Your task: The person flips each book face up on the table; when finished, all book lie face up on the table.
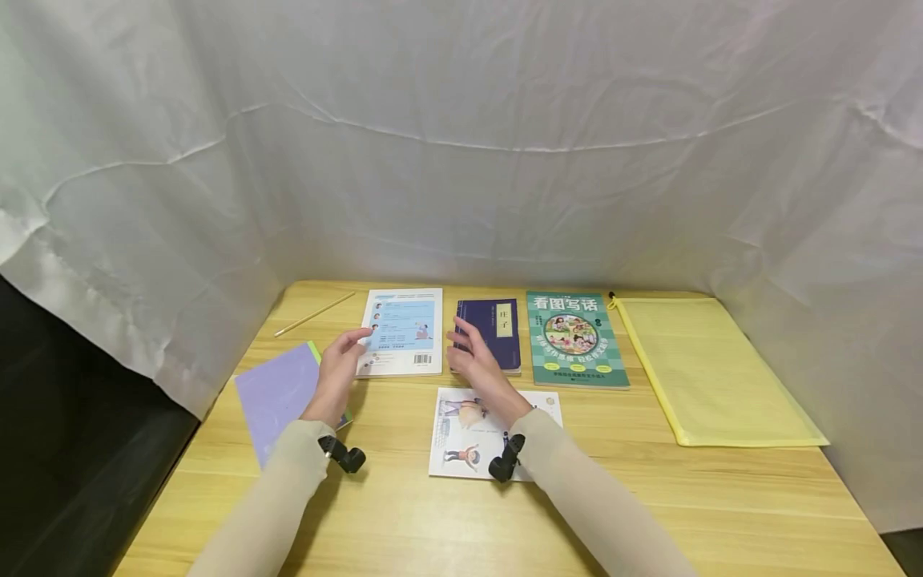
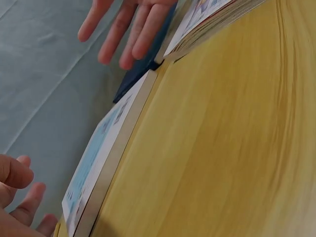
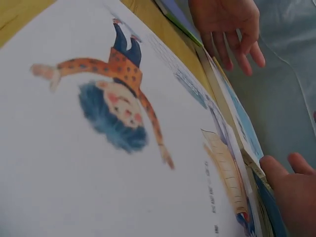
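My left hand (image 1: 344, 353) hovers with relaxed, spread fingers at the left edge of a white and light-blue book (image 1: 401, 332) lying flat on the wooden table (image 1: 620, 489). It holds nothing. My right hand (image 1: 470, 351) is spread over the near left corner of a dark blue book (image 1: 497, 323); I cannot tell whether it touches it. My right forearm crosses a white picture book (image 1: 461, 445) with cartoon figures. In the left wrist view, the left fingers (image 2: 19, 192) sit beside the light-blue book (image 2: 98, 163). In the right wrist view, the right fingers (image 3: 291, 190) are past the picture book (image 3: 98, 148).
A green book (image 1: 575, 340) lies right of the dark blue one, with a yellow zip pouch (image 1: 710, 373) beyond it. At the left lie a purple notebook (image 1: 277, 393) and a pencil (image 1: 313, 314). White cloth (image 1: 461, 160) walls the table on three sides.
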Demonstrator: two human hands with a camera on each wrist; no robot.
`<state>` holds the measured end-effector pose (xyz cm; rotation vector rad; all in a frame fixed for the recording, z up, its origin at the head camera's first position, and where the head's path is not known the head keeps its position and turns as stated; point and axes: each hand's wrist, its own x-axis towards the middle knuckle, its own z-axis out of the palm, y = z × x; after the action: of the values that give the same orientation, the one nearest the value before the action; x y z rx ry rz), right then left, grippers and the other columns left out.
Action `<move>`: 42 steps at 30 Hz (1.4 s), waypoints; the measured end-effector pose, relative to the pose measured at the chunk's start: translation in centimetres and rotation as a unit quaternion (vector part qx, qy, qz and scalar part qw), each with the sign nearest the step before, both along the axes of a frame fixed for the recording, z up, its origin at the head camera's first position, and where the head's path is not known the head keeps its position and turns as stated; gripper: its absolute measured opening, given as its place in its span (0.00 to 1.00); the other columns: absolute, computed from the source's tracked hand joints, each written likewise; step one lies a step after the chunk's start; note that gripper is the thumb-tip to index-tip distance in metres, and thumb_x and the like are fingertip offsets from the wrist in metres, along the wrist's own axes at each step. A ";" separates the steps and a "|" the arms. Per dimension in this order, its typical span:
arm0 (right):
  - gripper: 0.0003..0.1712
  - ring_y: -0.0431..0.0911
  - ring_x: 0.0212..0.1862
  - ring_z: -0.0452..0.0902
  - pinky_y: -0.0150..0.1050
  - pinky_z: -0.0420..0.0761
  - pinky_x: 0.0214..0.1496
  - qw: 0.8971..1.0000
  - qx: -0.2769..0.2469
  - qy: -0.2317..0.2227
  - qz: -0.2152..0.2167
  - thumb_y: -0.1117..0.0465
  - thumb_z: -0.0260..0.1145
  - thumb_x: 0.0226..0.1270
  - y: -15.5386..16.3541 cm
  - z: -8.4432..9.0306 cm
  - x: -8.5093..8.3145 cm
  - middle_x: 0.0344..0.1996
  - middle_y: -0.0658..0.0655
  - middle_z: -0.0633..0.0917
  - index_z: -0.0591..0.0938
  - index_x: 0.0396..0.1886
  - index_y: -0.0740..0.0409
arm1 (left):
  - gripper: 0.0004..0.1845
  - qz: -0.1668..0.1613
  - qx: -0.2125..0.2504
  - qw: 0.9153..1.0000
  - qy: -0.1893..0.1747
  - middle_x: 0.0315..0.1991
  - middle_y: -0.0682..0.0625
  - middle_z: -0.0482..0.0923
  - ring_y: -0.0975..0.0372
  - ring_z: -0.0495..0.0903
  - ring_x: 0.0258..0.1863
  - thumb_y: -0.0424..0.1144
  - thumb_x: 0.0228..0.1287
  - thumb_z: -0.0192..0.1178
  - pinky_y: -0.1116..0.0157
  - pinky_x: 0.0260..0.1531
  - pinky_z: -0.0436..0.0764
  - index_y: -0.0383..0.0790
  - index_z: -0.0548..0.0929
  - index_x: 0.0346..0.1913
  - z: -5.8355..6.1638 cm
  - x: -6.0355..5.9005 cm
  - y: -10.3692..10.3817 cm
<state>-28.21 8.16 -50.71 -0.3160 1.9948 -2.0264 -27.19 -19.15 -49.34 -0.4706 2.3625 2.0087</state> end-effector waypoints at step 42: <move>0.28 0.43 0.47 0.81 0.34 0.91 0.58 0.983 -0.117 -0.139 -0.014 0.68 0.63 0.82 -2.0 1.0 -0.2 0.57 0.58 0.79 0.76 0.79 0.59 | 0.26 0.025 0.166 0.986 -0.010 0.77 0.47 0.66 0.63 0.72 0.65 0.32 0.84 0.51 0.76 0.57 0.79 0.36 0.69 0.79 -0.5 1.2 -1.9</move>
<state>-28.45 6.20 -49.69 -0.0459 1.6097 -2.1892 -26.00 -21.07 -49.83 -0.5367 1.9646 2.3438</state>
